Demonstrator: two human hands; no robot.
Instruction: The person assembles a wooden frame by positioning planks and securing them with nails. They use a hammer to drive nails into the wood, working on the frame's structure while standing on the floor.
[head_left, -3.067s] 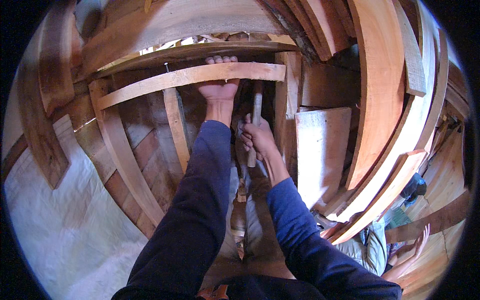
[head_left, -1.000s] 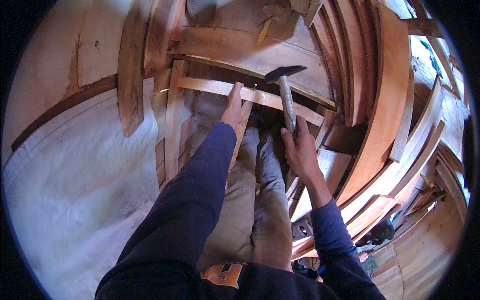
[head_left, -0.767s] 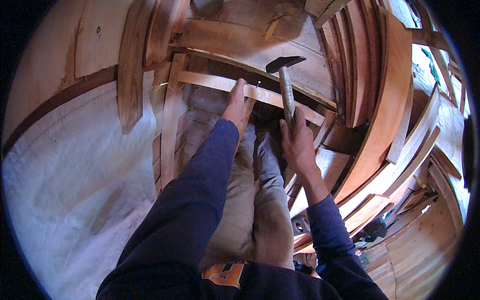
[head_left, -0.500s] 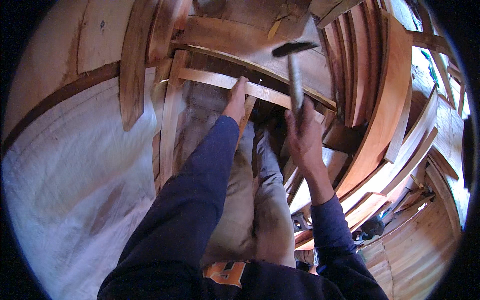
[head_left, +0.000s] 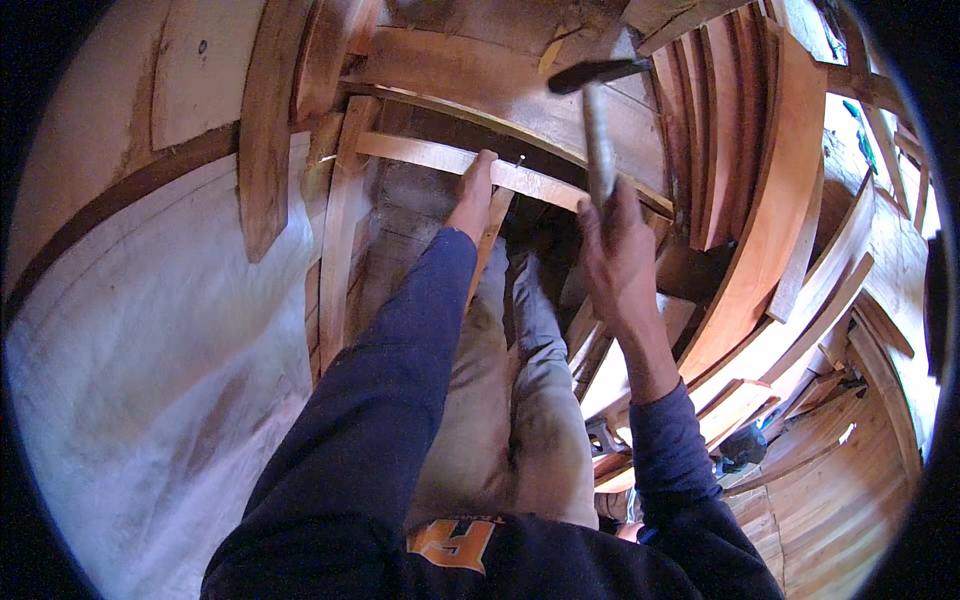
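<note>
My right hand is wrapped round the pale handle of a hammer. The hammer is raised, its dark head above the hand and apart from the wood. My left hand grips a light wooden batten that runs across in front of me, with its fingers at the far side partly hidden. Just right of those fingers a nail stands up out of the batten. Below the batten, next to my left hand, an upright wooden strip slants down towards my legs.
Tall curved planks stand in a row on the right. A whitish sheet-like surface fills the left side, with a wooden post over its upper edge. A handsaw handle and a dark object lie at lower right.
The hammer and my right hand have moved up and slightly to the right. My left hand stays on the batten, and the nail still stands up.
</note>
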